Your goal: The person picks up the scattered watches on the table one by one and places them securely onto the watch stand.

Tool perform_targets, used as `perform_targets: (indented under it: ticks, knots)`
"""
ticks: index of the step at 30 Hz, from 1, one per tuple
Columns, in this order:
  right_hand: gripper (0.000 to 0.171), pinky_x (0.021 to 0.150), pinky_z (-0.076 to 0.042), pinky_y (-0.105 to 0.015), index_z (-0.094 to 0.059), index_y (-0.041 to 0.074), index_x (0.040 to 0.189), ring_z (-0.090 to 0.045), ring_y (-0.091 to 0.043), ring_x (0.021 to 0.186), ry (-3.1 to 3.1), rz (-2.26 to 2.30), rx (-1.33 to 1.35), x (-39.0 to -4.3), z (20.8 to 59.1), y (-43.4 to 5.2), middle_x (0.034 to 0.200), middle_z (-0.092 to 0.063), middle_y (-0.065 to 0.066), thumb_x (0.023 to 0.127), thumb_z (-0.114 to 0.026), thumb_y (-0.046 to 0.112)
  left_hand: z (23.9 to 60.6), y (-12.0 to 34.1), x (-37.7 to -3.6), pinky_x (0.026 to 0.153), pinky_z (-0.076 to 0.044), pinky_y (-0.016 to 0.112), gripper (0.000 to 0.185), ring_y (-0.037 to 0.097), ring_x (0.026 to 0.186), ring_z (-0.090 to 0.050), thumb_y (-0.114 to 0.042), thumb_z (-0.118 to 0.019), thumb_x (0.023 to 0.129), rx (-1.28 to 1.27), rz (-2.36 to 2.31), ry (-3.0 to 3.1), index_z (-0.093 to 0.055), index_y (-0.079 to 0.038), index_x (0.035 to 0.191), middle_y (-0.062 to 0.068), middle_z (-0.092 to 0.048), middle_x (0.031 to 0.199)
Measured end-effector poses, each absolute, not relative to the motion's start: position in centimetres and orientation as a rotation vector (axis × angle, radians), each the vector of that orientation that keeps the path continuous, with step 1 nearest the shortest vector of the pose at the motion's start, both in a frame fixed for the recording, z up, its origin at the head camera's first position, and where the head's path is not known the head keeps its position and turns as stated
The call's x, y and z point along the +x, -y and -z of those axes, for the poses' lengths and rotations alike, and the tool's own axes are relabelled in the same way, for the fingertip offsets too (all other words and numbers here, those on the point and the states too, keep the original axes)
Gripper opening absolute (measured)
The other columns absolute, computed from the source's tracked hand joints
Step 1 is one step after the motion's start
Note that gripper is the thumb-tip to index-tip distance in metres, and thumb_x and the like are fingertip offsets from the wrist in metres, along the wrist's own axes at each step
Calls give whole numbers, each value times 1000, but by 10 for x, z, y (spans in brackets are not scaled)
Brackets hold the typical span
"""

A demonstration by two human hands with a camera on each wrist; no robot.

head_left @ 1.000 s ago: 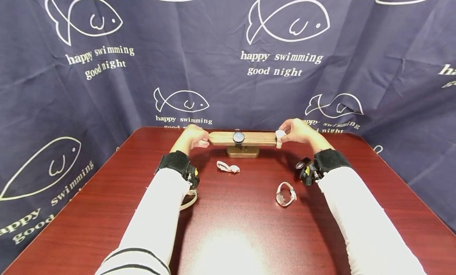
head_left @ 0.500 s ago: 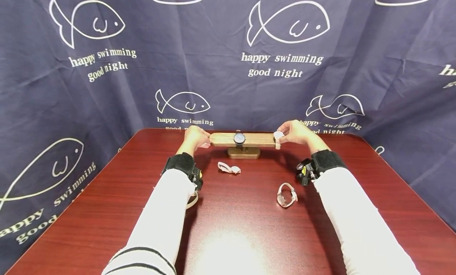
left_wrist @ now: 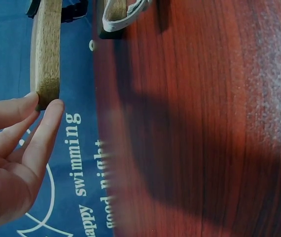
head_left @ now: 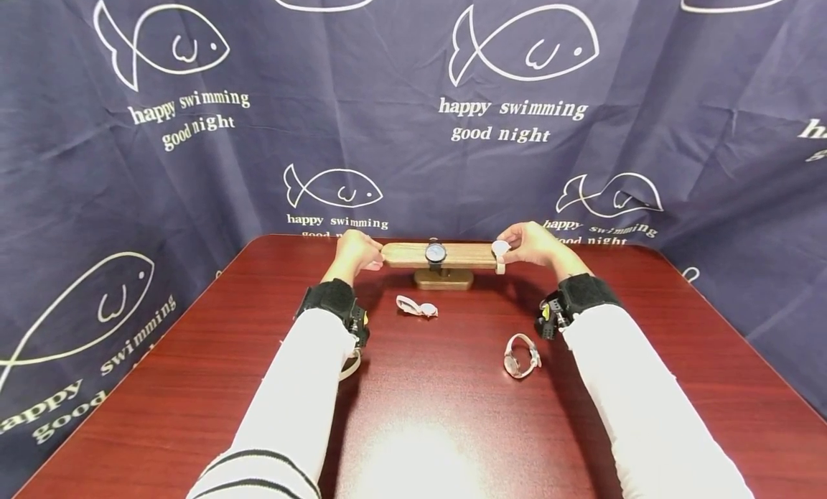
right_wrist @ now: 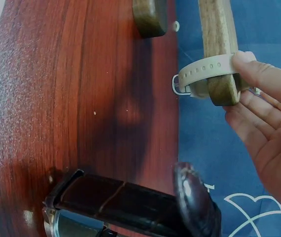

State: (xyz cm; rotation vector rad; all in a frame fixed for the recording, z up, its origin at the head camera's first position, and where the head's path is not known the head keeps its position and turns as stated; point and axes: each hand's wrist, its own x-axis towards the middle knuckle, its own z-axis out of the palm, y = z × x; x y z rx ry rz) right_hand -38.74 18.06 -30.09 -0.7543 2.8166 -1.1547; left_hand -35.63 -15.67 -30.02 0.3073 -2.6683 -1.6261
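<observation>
Centrally, in the upper middle of the head view, we saw the wooden watch stand [head_left: 441,255], a flat crossbar on a small oval base [head_left: 443,279], standing near the far edge of the red-brown table [head_left: 413,413]. Our left hand [head_left: 354,250] touched the bar's left end with nearly straight fingers [left_wrist: 42,136], holding nothing. Our right hand [head_left: 532,242] pinched a beige-strapped watch [head_left: 500,252] whose closed strap [right_wrist: 207,70] was looped round the bar's right end, thumb on top.

A dark-faced watch [head_left: 436,253] already hung at the bar's middle. Two more lay on the table below: a pale one [head_left: 416,306] just in front of the base, and a rose-toned one [head_left: 519,355] lower and to the right, near our right wrist. A dark leather strap [right_wrist: 125,200] filled the bottom of the right wrist view.

We judged the step in hand to be the seating of the beige watch on the bar while the left hand steadied the stand. The next move would call for sliding the loop inward along the bar, clear of its end, and for keeping the counter-hold so the stand did not tip or swivel.
</observation>
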Motion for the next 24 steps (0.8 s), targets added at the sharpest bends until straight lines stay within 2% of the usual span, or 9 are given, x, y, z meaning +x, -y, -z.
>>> perform_targets:
  ticks: [6,18,24]
  knots:
    - [46,82,-45,-37,-57,-7,103,-59,-29,91,-2846,1031,-788,-386,299,-180,99,-62,-20,62,-76,2,302,156,-357,61,-53,30,33,25,68,-65,11,-61,68,326,1655,2650,-65,3,100,21,-65,86]
    - [47,79,-46,-34,-62,-4,101,-61,-22,86,-2902,930,-773,-387,297,-178,97,-65,-15,57,-77,1,300,154,-356,68,-52,35,31,25,68,-65,10,-61,68,337,1656,2640,-65,4,98,21,-65,85]
    - [47,78,-45,-33,-65,0,100,-61,-19,84,-2952,850,-765,-386,296,-176,94,-66,-10,56,-79,5,300,154,-357,61,-53,30,29,25,71,-65,11,-61,69,339,1645,2652,-65,4,98,20,-65,85]
